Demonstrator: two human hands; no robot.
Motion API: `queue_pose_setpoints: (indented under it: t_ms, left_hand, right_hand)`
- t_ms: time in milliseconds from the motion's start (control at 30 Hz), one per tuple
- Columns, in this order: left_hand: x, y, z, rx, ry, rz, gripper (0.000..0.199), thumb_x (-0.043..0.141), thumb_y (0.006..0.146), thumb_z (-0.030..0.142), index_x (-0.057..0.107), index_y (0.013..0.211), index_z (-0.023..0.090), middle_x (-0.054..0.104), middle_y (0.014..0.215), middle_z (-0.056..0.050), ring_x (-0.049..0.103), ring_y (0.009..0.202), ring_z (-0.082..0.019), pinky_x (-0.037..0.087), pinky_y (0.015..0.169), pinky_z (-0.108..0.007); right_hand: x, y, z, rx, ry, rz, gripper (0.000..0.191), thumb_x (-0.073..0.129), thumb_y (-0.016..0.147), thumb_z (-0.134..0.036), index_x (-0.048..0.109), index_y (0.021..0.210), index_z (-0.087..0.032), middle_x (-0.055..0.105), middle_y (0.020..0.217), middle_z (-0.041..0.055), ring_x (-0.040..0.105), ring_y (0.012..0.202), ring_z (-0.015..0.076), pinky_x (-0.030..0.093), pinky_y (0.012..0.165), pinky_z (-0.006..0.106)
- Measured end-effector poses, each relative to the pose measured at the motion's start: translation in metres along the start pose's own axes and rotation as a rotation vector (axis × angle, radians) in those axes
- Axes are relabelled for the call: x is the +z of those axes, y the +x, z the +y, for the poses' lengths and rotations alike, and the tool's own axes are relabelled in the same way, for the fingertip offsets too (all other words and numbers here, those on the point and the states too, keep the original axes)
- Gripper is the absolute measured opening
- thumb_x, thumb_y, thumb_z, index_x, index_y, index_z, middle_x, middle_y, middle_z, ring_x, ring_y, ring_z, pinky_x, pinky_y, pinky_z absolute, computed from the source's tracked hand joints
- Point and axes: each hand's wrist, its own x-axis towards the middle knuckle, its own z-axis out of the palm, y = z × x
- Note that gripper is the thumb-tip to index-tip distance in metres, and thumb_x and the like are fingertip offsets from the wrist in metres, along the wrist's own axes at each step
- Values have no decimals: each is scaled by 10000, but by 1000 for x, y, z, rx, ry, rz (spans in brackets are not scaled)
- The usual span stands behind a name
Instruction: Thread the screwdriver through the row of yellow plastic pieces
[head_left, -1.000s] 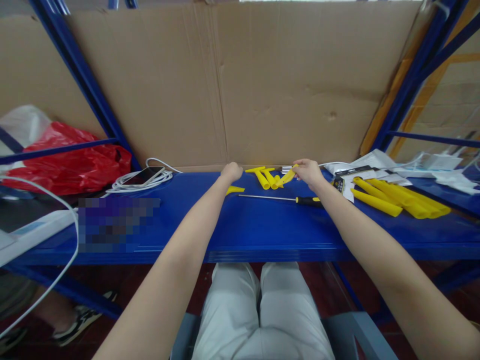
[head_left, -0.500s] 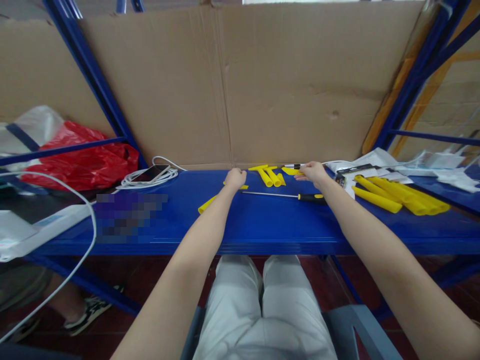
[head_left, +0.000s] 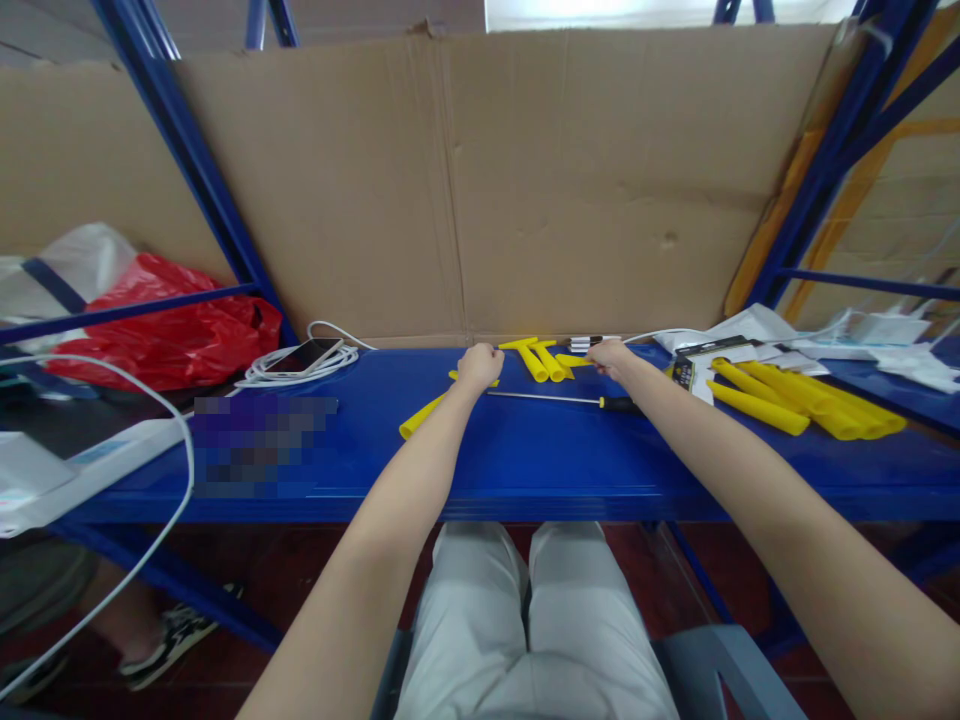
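My left hand (head_left: 480, 368) is closed, above the crossbar of a yellow T-shaped plastic piece (head_left: 421, 418); what lies inside its fingers is hidden. My right hand (head_left: 609, 357) pinches a flat yellow plastic piece (head_left: 576, 361) by its right end. Between the hands, two more yellow T-shaped pieces (head_left: 534, 362) lie side by side, their round handles towards me. Closer to me rests a long screwdriver (head_left: 551, 398), its shaft pointing left and its black and yellow handle partly behind my right forearm. A black and white item (head_left: 581, 344) is just behind the right hand.
Several yellow tube-like handles (head_left: 825, 400) are heaped on the right of the blue table (head_left: 555, 455), beside printed packaging (head_left: 705, 365). A coiled white cable (head_left: 262, 370) and phone (head_left: 304, 354) sit left. Cardboard (head_left: 600, 190) stands behind. Someone's leg and shoe (head_left: 176, 640) show lower left.
My right hand has moved slightly left and closed its fingers on the flat yellow piece, which has shifted with it. The left hand stays over the T-shaped piece. The view has tipped up a little.
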Motion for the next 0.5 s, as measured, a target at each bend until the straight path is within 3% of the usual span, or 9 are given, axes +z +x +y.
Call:
queue_pose_setpoints:
  t_ms: [200,500]
  left_hand:
    - [1,1,1,-7,-7,-3,355,446,961,275,775,1034,164,762,1159,-129,683,1152,-240,515,922,-280]
    - [3,0,0,6,-25,4,360,452,955,258,784,1042,149,760,1151,-152,691,1130,-260,510,925,-301]
  right_hand:
    - [8,-6,-11,223,-39,22,95,594,859,-6,625,872,-95,452,459,-74,402,382,60,362,380,151]
    - [15,-18,-19,240,-75,-56,40,670,873,-79,639,883,-103,516,472,-45,493,396,66,418,424,147]
